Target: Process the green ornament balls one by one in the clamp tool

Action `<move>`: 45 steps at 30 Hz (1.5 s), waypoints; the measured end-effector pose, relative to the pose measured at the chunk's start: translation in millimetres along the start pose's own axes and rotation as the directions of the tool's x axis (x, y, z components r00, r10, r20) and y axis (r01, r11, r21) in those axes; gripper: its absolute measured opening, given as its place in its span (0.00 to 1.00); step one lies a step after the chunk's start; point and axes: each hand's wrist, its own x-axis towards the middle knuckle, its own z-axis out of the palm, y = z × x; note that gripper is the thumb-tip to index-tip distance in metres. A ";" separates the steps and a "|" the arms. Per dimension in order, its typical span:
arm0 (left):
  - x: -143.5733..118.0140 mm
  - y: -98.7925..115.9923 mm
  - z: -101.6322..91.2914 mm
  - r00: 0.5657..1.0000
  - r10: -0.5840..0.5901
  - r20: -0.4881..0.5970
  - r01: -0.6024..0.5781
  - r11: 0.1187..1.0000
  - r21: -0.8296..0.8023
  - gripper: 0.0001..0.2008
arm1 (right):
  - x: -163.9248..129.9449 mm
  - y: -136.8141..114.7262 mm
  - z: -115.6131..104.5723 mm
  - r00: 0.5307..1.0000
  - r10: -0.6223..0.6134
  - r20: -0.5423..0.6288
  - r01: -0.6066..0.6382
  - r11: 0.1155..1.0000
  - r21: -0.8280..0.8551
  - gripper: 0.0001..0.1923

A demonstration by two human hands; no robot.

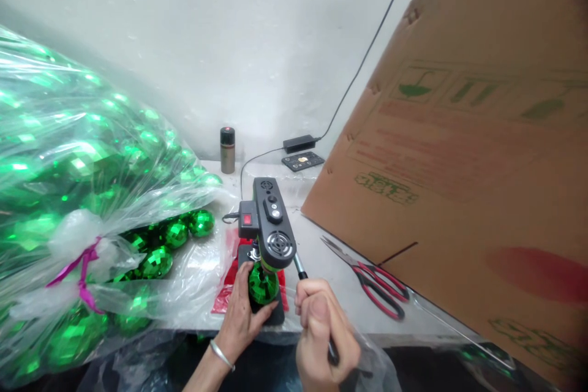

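Note:
A shiny green faceted ball (263, 285) sits under the head of a small black press-like machine (274, 220). My left hand (242, 306) is closed around the ball's left and lower sides, thumb below it, a bangle on the wrist. My right hand (324, 331) is wrapped round the black-ended metal lever (301, 264) that angles out from the machine's right side. Beneath the machine lies a red plastic sheet (222, 302). The contact between ball and machine head is partly hidden.
A clear plastic bag (98, 177) of green balls, tied with a purple ribbon (82, 272), fills the left. Red-and-black scissors (372, 282) lie right, beside a large cardboard box (459, 153). Behind stand a bottle (227, 150), a power adapter (301, 143) and a phone-like slab (302, 161).

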 end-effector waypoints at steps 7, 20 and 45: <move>0.3 -0.6 0.0 1.000 -0.002 -0.013 0.001 1.000 -0.011 0.39 | -1.4 1.0 -0.1 1.000 0.001 -0.008 -0.001 1.000 -0.008 0.17; 2.2 3.6 -2.4 1.000 -0.007 -0.011 0.007 1.000 -0.024 0.38 | -0.9 0.9 0.4 1.000 -0.004 -0.016 0.004 1.000 0.005 0.17; 1.5 3.3 -3.2 0.999 0.041 -0.001 -0.041 0.998 0.049 0.37 | 0.8 -2.7 6.9 0.997 0.003 -0.071 -0.003 1.000 0.009 0.18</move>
